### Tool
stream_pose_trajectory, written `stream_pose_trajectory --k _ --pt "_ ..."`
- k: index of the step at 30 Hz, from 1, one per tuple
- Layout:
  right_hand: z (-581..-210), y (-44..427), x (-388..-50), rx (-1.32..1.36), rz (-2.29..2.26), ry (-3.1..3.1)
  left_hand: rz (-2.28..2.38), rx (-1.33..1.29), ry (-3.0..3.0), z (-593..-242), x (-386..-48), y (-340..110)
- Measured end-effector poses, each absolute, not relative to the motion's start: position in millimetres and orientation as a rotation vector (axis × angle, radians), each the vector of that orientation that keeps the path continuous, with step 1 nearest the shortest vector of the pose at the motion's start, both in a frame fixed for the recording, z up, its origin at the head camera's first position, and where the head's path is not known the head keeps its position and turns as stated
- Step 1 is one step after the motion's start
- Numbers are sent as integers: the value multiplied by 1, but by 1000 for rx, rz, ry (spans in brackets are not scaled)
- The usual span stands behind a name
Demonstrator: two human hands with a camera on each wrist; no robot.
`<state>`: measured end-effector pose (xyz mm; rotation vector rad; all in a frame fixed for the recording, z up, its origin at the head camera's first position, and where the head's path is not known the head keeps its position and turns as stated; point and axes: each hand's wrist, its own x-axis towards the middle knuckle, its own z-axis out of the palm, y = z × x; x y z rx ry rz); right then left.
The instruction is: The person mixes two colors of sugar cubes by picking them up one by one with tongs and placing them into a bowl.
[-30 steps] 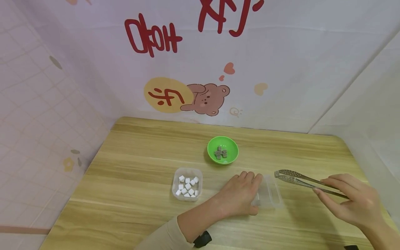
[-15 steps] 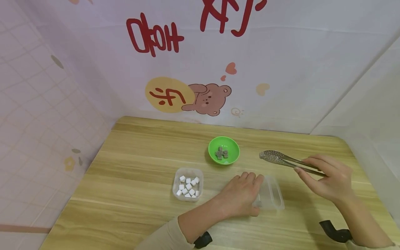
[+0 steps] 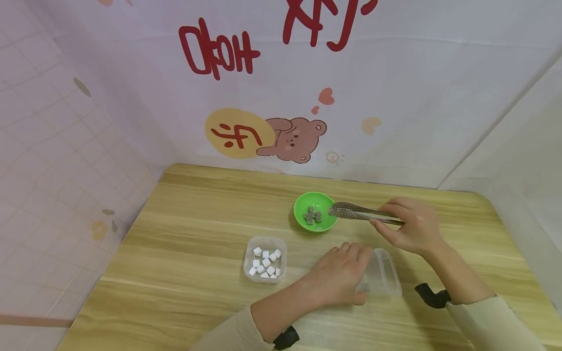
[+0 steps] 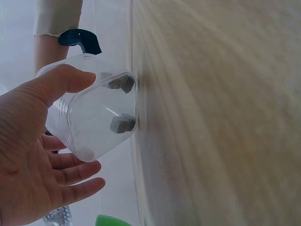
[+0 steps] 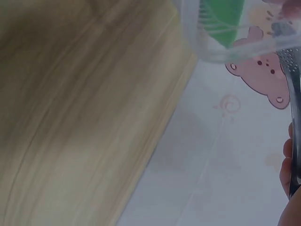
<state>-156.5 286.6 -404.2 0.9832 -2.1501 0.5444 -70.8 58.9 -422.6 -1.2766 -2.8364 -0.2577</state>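
My right hand grips metal tongs with perforated ends. At their tips, over the right rim of the green bowl, a small grey cube seems pinched. Several grey cubes lie in that bowl. My left hand holds a clear plastic container, which looks tipped on its side, its open end to the right. In the left wrist view, thumb and fingers wrap this container, and grey cubes show inside. The right wrist view catches the tongs at its edge.
Left of the left hand stands a second clear plastic container holding several white cubes. All of it is on a wooden table. A printed cloth backdrop rises behind the table's far edge.
My right hand has carried the tongs leftward and away from me, from right of the held container to the green bowl's rim. The left hand keeps its hold in place.
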Motion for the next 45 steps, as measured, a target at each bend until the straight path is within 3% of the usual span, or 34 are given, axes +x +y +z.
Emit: stream_pose_trajectory --k 19,31,45 --pt "-401 310 -147 963 541 -2097 -281 -1282 -2824 -427 -71 61" --pt "-379 332 -112 891 490 -1978 -280 -1282 -2817 -427 -72 62" --pt "-382 362 -74 928 583 -1910 -269 -1280 -2826 -425 -71 62"
